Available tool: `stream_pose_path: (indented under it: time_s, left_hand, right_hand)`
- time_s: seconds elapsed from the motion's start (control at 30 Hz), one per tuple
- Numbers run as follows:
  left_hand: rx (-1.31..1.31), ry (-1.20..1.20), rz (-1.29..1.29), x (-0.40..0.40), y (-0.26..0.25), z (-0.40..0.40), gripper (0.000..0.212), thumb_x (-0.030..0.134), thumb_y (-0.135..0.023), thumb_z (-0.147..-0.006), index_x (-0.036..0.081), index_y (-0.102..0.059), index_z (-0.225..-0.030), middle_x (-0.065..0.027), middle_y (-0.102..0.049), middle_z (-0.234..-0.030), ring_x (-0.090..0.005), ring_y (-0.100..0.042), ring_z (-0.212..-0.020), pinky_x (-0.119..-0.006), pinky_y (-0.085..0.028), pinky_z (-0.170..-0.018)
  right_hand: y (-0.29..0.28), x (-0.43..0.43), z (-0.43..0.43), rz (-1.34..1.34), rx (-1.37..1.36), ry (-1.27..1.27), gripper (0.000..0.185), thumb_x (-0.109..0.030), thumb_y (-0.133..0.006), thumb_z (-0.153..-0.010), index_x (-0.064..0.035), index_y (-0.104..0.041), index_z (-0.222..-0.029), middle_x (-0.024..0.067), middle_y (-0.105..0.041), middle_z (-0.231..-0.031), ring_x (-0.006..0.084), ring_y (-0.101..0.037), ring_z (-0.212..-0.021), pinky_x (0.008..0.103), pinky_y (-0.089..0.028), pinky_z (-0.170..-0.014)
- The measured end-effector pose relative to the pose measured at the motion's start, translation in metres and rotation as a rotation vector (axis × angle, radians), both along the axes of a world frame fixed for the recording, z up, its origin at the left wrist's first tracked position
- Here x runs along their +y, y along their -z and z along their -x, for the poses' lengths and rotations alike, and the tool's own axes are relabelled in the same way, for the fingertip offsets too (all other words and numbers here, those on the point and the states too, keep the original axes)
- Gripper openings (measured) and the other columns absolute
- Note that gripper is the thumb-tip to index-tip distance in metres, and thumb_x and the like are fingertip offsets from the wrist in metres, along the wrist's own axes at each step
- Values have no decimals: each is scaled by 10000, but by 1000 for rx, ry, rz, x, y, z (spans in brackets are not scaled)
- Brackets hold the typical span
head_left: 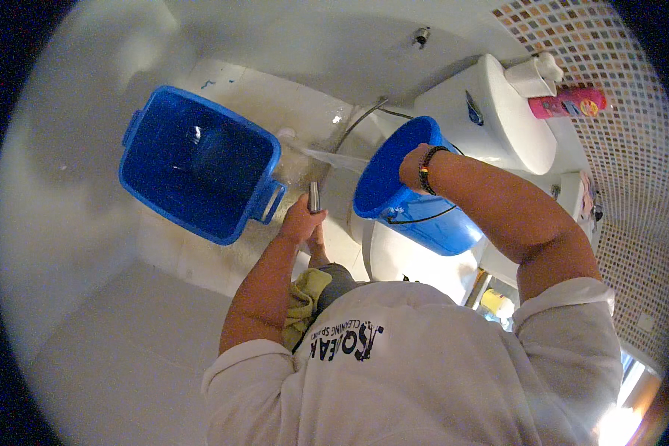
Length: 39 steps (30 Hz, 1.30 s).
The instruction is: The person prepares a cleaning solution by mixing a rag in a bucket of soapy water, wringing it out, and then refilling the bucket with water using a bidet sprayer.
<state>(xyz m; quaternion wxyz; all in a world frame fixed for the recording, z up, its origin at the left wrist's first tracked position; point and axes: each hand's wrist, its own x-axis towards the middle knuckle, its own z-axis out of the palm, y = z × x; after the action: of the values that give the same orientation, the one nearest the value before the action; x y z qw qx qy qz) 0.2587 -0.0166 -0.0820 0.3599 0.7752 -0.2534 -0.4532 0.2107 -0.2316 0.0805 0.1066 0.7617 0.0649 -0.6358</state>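
My right hand [415,168] grips the rim of a blue plastic bucket [429,220] with a thin dark handle. The bucket is tilted with its mouth to the left. A pale stream of water [334,159] runs from its rim towards the tiled floor [192,259]. In my left hand [302,220] is a short metal cylinder, seemingly a sprayer handle [314,196], pointing away from me. Left of that hand stands a large blue plastic tub [200,237] with side handles. Its inside is dark, with a few bright reflections.
A white toilet [387,253] and cistern [446,92] stand at the right, below mosaic wall tiles [619,145]. A pink bottle [568,103] lies by the cistern lid. A grey hose [357,120] crosses the floor. A yellowish cloth [306,295] hangs at my waist.
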Motion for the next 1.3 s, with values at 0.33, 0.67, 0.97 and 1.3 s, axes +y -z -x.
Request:
stream_pose_path:
  time_s: [0.33,0.67,0.97,1.3]
  left_hand:
    - [-85,165,13,-51,-95,45,347,218,-550,-665,6,-467,-926,-147,-549,-744,-211,-528,-670,-304,-409,-607]
    - [-495,797,1,-100,-132,175,416,348,-543,-640,-9,-516,-852,-180,-547,-764,-303,-524,-716,-351,-399,-645]
    - [-246,680,-218,-116,-106,211,319,315,-517,-679,16,-510,-568,-94,-491,-473,-194,-480,-416,-305,-358,-409]
    - [-48,504,-12,-130,-96,216,193,207,-487,-735,25,-479,-672,-51,-420,-466,-133,-382,-342,-264,-296,-301]
  right_hand:
    - [-10,16,223,92,-738,237,149,-147,-435,-673,-112,-571,-723,64,-547,-735,202,-503,-761,318,-375,-641]
    - [44,80,375,157,-1038,692,193,-143,-407,-703,-129,-553,-830,86,-495,-869,209,-442,-890,398,-342,-736]
    - [27,98,488,287,-1398,936,470,-67,-438,-650,-164,-377,-1106,150,-293,-1153,300,-307,-1056,390,-338,-799]
    - [63,188,645,640,-622,2009,273,-143,-333,-768,-78,-490,-982,134,-398,-1043,259,-410,-968,341,-382,-777]
